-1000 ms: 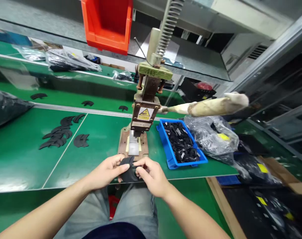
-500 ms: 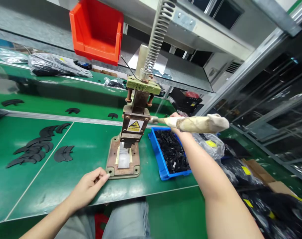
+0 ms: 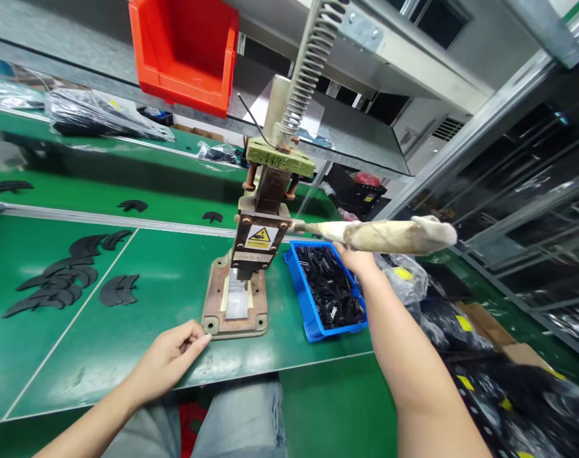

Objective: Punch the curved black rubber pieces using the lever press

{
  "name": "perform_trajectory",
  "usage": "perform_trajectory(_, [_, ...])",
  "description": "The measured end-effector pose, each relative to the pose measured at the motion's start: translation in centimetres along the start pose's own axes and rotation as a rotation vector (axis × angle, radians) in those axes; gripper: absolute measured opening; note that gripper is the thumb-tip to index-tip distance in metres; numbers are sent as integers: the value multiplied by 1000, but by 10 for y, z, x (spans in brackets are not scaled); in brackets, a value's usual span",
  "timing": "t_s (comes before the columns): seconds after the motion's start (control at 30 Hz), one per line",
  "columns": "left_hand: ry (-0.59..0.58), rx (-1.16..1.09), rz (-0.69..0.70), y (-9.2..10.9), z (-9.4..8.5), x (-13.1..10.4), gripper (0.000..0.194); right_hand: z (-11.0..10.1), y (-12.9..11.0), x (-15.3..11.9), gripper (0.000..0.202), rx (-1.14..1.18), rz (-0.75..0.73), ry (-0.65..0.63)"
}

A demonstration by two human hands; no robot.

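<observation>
A hand press (image 3: 260, 238) with a warning label stands at the centre, its spring above and a wrapped lever (image 3: 389, 235) sticking out to the right. My left hand (image 3: 177, 350) rests on the table with curled fingers, thumb and fingertips at the front left corner of the press base (image 3: 236, 326); anything inside it is hidden. Below the lever, my right hand (image 3: 356, 257) is by the far right edge of a blue bin (image 3: 313, 327) of black parts (image 3: 325, 286). Its fingers are mostly hidden by the lever. A clear plate (image 3: 236, 305) lies on the base.
Curved black pieces (image 3: 55, 286) lie in a group at the left, a smaller stack (image 3: 119, 291) beside them. An orange-red bin (image 3: 184, 57) hangs over the rear shelf edge. Bagged parts (image 3: 454, 324) are stacked at the right.
My right hand has moved down from beside the lever toward the blue bin. My left hand has stayed by the base. The view has shifted slightly.
</observation>
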State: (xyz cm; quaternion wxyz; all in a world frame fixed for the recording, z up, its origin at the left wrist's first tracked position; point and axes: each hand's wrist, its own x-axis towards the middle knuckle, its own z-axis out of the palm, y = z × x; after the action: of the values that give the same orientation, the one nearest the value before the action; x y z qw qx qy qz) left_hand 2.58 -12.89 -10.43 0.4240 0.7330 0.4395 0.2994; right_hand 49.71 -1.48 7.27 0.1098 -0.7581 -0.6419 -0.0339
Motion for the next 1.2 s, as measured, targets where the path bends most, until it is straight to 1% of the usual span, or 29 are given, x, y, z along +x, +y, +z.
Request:
perform_trajectory(0.1, [-13, 4, -6, -1, 3, -2, 34, 15, 3, -37, 37, -43, -44, -258])
perform_trajectory(0.13, [-16, 6, -8, -1, 4, -2, 34, 20, 2, -47, 37, -57, -55, -327])
perform_trajectory(0.17, [-18, 8, -9, -1, 4, -3, 34, 25, 1, -56, 38, -73, -60, -376])
perform_trajectory(0.23, [-25, 9, -7, 1, 5, -3, 34, 34, -3, -70, 40, -103, -60, -416])
perform_trajectory(0.3, [-27, 8, -2, 2, 5, -4, 34, 41, -7, -77, 42, -125, -56, -397])
perform_trajectory(0.4, [-14, 4, 4, 3, 5, -4, 35, 46, -13, -82, 42, -134, -48, -333])
perform_trajectory(0.57, [9, 10, 11, 4, 3, -3, 36, 45, -13, -86, 36, -69, -37, -228])
perform_trajectory(0.67, [24, 0, 13, 6, 2, -3, 36, 39, -9, -90, 30, 27, -41, -145])
perform_trajectory(0.77, [27, -2, 14, 7, 1, -3, 36, 31, -6, -94, 17, 168, -42, -40])
perform_trajectory(0.87, [45, -10, 10, 6, 0, -3, 35, 24, -12, -102, 14, 354, -20, 85])
perform_trajectory(0.93, [81, -19, 6, 6, 0, -4, 36, 23, -25, -112, 16, 512, -7, 147])
perform_trajectory(1.0, [133, -20, 9, 10, -1, -6, 35, 28, -46, -129, 23, 695, -11, 168])
perform_trajectory(1.1, [184, -24, 63, 26, -2, -10, 28, 47, -93, -162, 34, 974, -50, 130])
perform_trajectory(1.2, [181, -55, 194, 51, 0, -15, 13, 73, -141, -198, 24, 1207, -97, 61])
